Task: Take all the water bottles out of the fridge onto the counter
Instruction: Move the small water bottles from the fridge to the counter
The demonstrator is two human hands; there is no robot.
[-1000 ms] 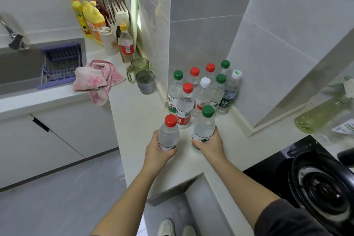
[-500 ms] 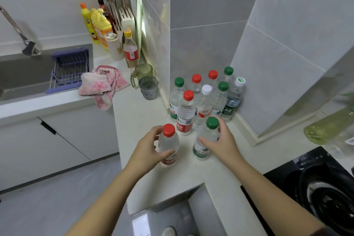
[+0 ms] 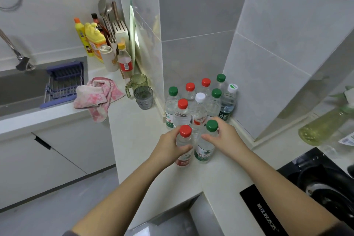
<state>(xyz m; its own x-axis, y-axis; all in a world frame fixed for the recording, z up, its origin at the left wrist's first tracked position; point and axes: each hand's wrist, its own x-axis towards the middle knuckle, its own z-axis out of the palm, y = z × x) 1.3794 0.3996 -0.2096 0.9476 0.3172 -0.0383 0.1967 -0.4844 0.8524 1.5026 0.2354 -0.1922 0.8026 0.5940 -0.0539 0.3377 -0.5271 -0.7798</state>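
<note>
Several clear water bottles (image 3: 199, 101) with red, green and white caps stand clustered in the corner of the white counter (image 3: 134, 136). At the front of the cluster stand a red-capped bottle (image 3: 184, 156) and a green-capped bottle (image 3: 204, 151), side by side and upright. My left hand (image 3: 168, 147) grips the red-capped bottle around its body. My right hand (image 3: 224, 136) grips the green-capped bottle near its shoulder. The fridge is out of view.
Two glass cups (image 3: 142, 96) stand left of the bottles by the wall. A pink cloth (image 3: 97, 95) hangs over the counter edge beside the sink (image 3: 21, 86). Detergent bottles and a utensil holder (image 3: 107, 48) stand further back. A black stove (image 3: 321, 182) is at right.
Both hands have pushed the two front bottles further back against the cluster. The camera has moved nearer and tilted up.
</note>
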